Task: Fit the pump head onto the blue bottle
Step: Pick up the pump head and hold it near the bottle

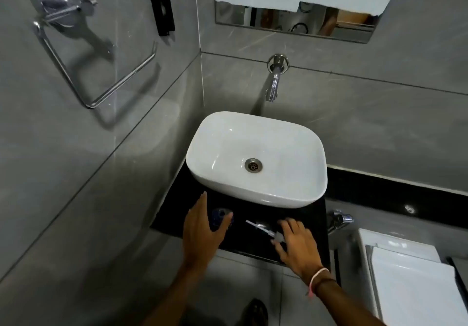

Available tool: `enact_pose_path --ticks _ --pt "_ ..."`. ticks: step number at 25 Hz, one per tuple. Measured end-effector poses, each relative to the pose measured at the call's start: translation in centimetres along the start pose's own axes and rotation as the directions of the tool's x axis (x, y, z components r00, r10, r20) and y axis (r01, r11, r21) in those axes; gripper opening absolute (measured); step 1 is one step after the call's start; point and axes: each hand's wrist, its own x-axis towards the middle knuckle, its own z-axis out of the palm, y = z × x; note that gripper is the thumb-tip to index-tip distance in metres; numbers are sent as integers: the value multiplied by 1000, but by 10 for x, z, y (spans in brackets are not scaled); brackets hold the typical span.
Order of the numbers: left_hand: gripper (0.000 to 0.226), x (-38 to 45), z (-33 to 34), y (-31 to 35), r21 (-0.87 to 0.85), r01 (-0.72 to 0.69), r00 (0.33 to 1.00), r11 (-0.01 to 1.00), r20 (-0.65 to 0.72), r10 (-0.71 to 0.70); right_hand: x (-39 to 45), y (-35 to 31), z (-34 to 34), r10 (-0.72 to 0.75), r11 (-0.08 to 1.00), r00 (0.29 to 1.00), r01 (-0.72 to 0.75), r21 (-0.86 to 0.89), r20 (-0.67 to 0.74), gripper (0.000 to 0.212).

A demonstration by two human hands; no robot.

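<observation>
The blue bottle [219,218] stands on the black counter [311,227] in front of the white basin, seen from above. My left hand [202,234] curves around its left and near side, fingers apart, and I cannot tell whether it touches the bottle. The pump head [263,230] lies flat on the counter to the right, its thin clear tube pointing left toward the bottle. My right hand [296,246] rests over the pump's cap end with fingers spread, fingertips touching or nearly touching it.
A white basin [311,146] sits on the counter under a chrome wall tap [274,82]. A towel ring [101,72] hangs on the left wall. A chrome valve [339,219] and a white toilet lid [415,287] are at right. A mirror [278,22] hangs above.
</observation>
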Motion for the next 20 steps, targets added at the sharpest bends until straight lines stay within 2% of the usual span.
enact_pose_path --ticks 1,4,7,10,14,20 --pt "85 -3 6 -2 -27 57 998 998 25 -56 -1 5 5 50 999 996 -49 -19 76 51" --pt "76 -6 20 0 3 122 990 992 69 -122 -1 13 10 107 980 983 -130 153 149 36" --pt "70 0 29 -4 19 133 990 991 52 -134 7 8 7 115 902 992 -130 413 60 28" --pt "72 -1 30 -13 16 112 992 994 52 -113 17 3 -13 103 797 989 -21 604 -102 27" --pt "74 -2 34 -20 -63 104 993 993 65 -100 28 -7 -56 -35 766 971 177 618 -235 28" --pt "74 1 36 -26 -91 75 995 993 74 -68 48 -28 -96 -283 801 943 332 499 -174 28"
